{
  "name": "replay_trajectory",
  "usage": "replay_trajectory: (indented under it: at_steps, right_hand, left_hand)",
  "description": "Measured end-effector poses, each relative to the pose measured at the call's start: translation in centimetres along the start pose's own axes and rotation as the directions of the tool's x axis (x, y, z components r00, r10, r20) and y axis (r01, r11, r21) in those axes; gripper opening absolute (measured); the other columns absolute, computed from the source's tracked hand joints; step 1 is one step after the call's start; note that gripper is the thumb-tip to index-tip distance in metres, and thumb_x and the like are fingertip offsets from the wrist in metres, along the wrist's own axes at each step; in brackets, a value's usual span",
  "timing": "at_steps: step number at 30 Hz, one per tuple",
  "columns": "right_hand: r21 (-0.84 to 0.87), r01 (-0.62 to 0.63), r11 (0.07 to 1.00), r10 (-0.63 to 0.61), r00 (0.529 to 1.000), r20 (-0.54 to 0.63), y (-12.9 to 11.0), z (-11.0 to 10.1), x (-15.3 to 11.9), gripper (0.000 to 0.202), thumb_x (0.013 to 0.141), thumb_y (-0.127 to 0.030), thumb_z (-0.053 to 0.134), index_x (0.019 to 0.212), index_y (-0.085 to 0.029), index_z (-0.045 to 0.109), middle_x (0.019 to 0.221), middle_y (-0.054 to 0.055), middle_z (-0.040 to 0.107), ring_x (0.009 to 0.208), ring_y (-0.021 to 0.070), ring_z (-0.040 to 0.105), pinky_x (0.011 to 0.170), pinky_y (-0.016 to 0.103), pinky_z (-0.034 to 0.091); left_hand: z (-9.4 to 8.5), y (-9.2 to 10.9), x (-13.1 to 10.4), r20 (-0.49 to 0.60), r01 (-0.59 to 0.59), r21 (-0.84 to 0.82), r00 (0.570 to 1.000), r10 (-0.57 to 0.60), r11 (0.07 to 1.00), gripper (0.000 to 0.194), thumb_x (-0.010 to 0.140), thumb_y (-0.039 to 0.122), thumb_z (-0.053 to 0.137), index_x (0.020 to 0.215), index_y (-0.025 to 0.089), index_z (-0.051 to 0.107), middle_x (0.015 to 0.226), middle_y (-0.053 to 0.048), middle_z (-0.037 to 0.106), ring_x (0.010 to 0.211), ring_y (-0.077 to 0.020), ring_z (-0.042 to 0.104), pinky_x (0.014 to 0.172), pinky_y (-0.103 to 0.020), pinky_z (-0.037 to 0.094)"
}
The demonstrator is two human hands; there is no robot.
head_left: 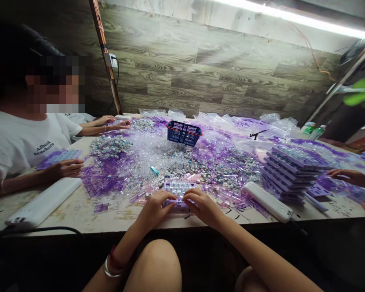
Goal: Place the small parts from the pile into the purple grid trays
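Note:
A small purple tray (180,186) lies at the table's front edge, filled with rows of clear and whitish pieces. My left hand (155,205) is closed at its near left corner, thumb and fingers pinched on the edge. From the other side my right hand (205,207) reaches the near right part of the tray, fingers bent and pressed together on it. Any small piece under those fingertips is hidden. Behind the tray spreads a heap of small white-and-blue parts (182,160), mixed with clear and purple plastic pieces (105,178).
A dark blue basket (184,136) stands on the heap. White oblong cases lie left (45,200) and right (267,201). Stacked purple trays (287,174) rise at right. Co-workers' hands show at left (65,168) and right (349,176). A green fan (361,92) is far right.

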State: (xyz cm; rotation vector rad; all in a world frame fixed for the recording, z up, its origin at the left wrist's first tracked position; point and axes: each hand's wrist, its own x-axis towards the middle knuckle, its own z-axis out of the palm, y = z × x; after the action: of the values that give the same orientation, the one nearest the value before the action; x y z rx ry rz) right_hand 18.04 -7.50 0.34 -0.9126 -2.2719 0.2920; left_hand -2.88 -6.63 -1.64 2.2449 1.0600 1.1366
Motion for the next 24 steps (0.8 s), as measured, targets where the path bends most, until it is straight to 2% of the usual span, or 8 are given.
replay_trajectory:
  at_steps: [9,12,15,17,21,24]
  right_hand:
    - [-0.022,0.040,0.999,-0.038,0.998,0.053,0.2,-0.2,0.0,0.015,0.087,-0.009,0.052,0.090,-0.017,0.064,0.092,0.009,0.066,0.085,0.0182,0.061,0.077,0.031,0.051]
    - [-0.027,0.042,0.999,-0.041,0.998,0.049,0.4,-0.2,0.1,0.016,0.087,-0.009,0.051,0.090,-0.017,0.064,0.092,0.008,0.066,0.085,0.0184,0.061,0.076,0.031,0.051]
    - [-0.018,0.046,0.999,-0.046,0.999,-0.011,0.7,-0.5,0.1,0.016,0.088,-0.010,0.050,0.089,-0.017,0.064,0.092,0.009,0.066,0.085,0.0190,0.061,0.076,0.033,0.052]
    - [-0.003,0.039,0.999,-0.039,0.996,-0.074,1.0,-1.0,0.0,0.015,0.088,-0.011,0.050,0.089,-0.017,0.063,0.092,0.009,0.066,0.086,0.0190,0.062,0.077,0.033,0.052]
    - [0.005,-0.002,1.000,0.003,0.984,-0.177,1.6,-2.4,-0.5,0.013,0.088,-0.014,0.052,0.086,-0.019,0.063,0.091,0.008,0.065,0.087,0.0187,0.063,0.077,0.033,0.052]
    - [-0.003,-0.020,1.000,0.018,0.975,-0.221,2.0,-3.1,-0.9,0.011,0.088,-0.014,0.053,0.086,-0.019,0.063,0.091,0.008,0.066,0.086,0.0190,0.064,0.076,0.033,0.053]
  left_hand:
    - [0.1,-0.1,0.0,0.028,-0.011,0.021,1.000,0.011,1.000,0.008,0.081,0.016,0.063,0.086,0.021,0.067,0.089,-0.003,0.071,0.087,-0.0205,0.064,0.082,-0.033,0.048]
    - [0.3,-0.1,0.0,0.026,-0.013,0.029,1.000,0.012,0.999,0.010,0.082,0.018,0.062,0.091,0.021,0.066,0.091,-0.003,0.070,0.089,-0.0205,0.063,0.083,-0.033,0.048]
    - [0.3,-0.1,0.0,-0.039,0.012,0.020,0.999,-0.011,1.000,0.027,0.081,0.020,0.063,0.107,0.020,0.059,0.096,-0.004,0.067,0.087,-0.0196,0.063,0.081,-0.033,0.049]
    - [0.3,0.0,0.1,-0.071,0.030,0.002,0.997,-0.030,1.000,0.032,0.079,0.022,0.066,0.109,0.019,0.055,0.093,-0.004,0.066,0.084,-0.0188,0.063,0.079,-0.032,0.050]
    - [0.2,0.2,0.3,-0.070,0.046,0.030,0.997,-0.044,0.998,0.022,0.076,0.025,0.071,0.094,0.018,0.060,0.085,-0.002,0.067,0.082,-0.0186,0.062,0.077,-0.031,0.049]
    - [0.4,0.4,0.5,0.000,-0.001,0.110,1.000,0.001,0.994,0.018,0.077,0.023,0.072,0.093,0.019,0.065,0.091,-0.003,0.069,0.088,-0.0202,0.062,0.083,-0.034,0.048]
